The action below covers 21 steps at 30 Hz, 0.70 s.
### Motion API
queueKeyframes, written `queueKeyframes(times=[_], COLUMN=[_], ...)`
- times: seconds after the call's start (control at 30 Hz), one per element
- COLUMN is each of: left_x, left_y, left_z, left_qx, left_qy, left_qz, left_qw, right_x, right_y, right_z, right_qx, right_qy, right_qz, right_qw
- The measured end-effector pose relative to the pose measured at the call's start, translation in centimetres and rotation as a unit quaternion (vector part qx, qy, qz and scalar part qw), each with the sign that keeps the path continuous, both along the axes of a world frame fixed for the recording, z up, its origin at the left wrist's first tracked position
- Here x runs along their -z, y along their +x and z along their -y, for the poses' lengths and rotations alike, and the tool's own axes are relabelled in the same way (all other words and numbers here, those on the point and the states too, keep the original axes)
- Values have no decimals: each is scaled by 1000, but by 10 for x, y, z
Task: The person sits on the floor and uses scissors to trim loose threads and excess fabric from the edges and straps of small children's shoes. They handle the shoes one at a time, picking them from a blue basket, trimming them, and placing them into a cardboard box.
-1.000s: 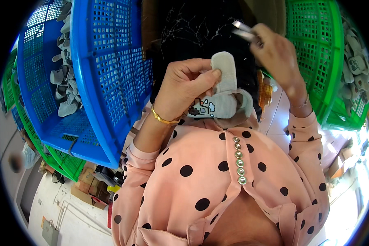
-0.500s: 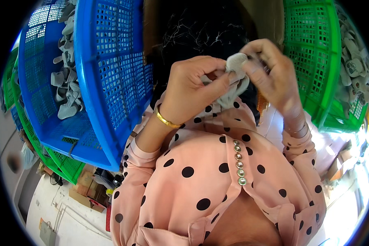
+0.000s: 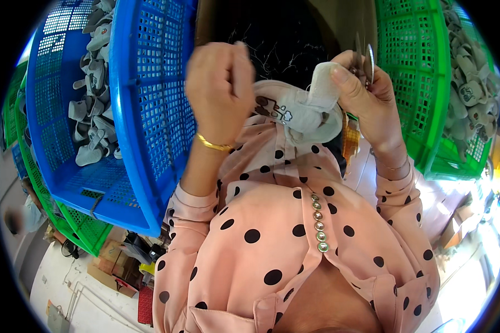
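Note:
A light grey fabric shoe upper (image 3: 303, 114) with a strap and a dark printed pattern hangs in front of my body. My right hand (image 3: 372, 100) pinches its strap end between thumb and fingers. Metal thread snips (image 3: 365, 62) are tucked in that same hand, their blades pointing up and away from the fabric. At the upper's left side, my left hand (image 3: 219, 91) is raised with its fingers curled closed, somewhat blurred. Whatever lies in its fingers is hidden.
On my left stands a blue plastic basket (image 3: 130, 183) holding several grey uppers (image 3: 97, 125). A green basket (image 3: 428, 127) on my right holds a heap of similar uppers (image 3: 475, 94). Loose threads (image 3: 278, 58) lie on dark cloth ahead. Cardboard boxes (image 3: 114, 261) sit at lower left.
My left hand has moved left, away from the strap end, and closed. The upper now hangs spread out from my right hand, showing its print, and the snips' blades have come into clear view.

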<state>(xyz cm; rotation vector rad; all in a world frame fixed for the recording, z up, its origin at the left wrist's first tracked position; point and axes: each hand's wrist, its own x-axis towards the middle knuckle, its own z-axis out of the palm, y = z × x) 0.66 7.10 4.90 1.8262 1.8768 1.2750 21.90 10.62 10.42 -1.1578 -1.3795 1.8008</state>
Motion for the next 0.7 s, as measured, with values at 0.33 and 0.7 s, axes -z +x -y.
queueKeyframes(times=[0.33,0.7], left_x=[-35,-52], left_y=[14,37], left_z=[3,20], left_qx=[204,136], left_qy=[42,302], left_qz=[47,-88], left_qw=[977,939], right_x=[-13,-60], right_y=[-8,-14], right_z=[-4,18], right_qx=[7,-10], right_qy=[41,269], right_qz=[-13,191], right_qw=[999,944])
